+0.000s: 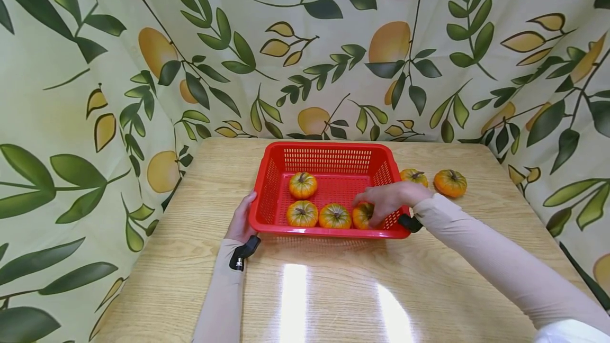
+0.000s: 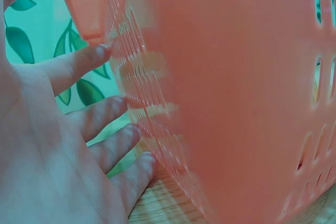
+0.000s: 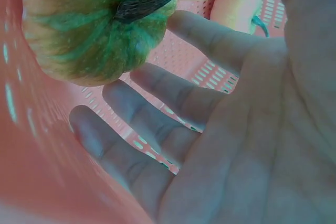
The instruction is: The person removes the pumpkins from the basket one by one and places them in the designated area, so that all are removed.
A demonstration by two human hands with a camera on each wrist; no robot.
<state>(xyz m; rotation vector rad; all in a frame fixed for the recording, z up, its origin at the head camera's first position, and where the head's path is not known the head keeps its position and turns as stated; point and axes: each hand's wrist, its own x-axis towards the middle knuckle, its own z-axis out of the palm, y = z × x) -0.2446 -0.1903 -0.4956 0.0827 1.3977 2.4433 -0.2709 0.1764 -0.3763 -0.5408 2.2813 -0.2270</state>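
Observation:
A red plastic basket [image 1: 324,233] with slotted walls stands on the table, several small orange pumpkins inside it. My left hand [image 1: 241,219] is at its left side, nearly straight fingers spread against the outer wall [image 2: 231,98] in the left wrist view. My right hand [image 1: 388,201] reaches over the right rim, beside the rightmost front pumpkin [image 1: 362,215], which it partly hides. In the right wrist view, extended fingers lie close along this striped pumpkin [image 3: 94,30] with its dark stem. Left of it sit a middle front pumpkin [image 1: 335,217], a left front pumpkin [image 1: 302,214] and a rear pumpkin [image 1: 303,185].
Outside the basket on the right are two more pumpkins, one [image 1: 413,176] close to the basket wall and another [image 1: 450,183] farther right. A leaf-patterned curtain [image 1: 333,83] borders the wooden table [image 1: 190,279] at the back and both sides.

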